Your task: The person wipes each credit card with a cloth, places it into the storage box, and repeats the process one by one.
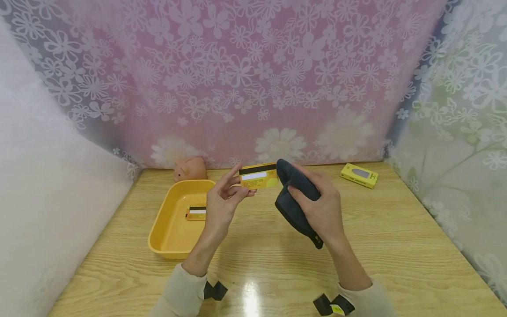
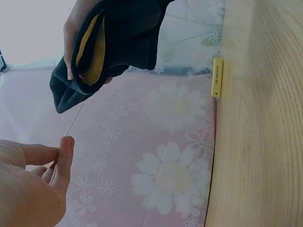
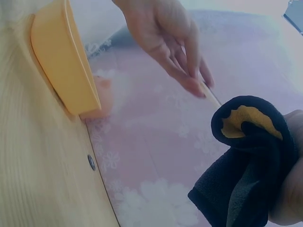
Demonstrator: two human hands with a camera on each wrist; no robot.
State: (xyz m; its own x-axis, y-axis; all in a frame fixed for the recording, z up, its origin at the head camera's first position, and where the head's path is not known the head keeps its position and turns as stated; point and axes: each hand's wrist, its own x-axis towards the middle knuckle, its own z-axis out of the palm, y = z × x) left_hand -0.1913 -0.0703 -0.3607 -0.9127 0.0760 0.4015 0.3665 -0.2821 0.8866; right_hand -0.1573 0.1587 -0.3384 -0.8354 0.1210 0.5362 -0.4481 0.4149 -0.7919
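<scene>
Between thumb and fingers, my left hand (image 1: pixel 222 200) pinches a yellow card (image 1: pixel 259 177) with a black magnetic stripe and a white strip. The card is held up above the table, its right edge against or just behind a dark blue soft cloth (image 1: pixel 298 198). My right hand (image 1: pixel 322 207) grips this cloth, which is folded over and shows a yellow inner side (image 3: pixel 251 116) in the right wrist view. Whether it is a pouch or a plain cloth I cannot tell. Seen from the left wrist, the card (image 2: pixel 75 118) is edge-on, a thin line.
A yellow plastic basin (image 1: pixel 158 237) stands at the left with a similar card (image 1: pixel 196 213) lying in it, partly hidden by my left hand. Behind it sits a pink piggy bank (image 1: pixel 191 169). A yellow box (image 1: pixel 359 175) lies at the back right of the wooden table (image 1: pixel 396 246).
</scene>
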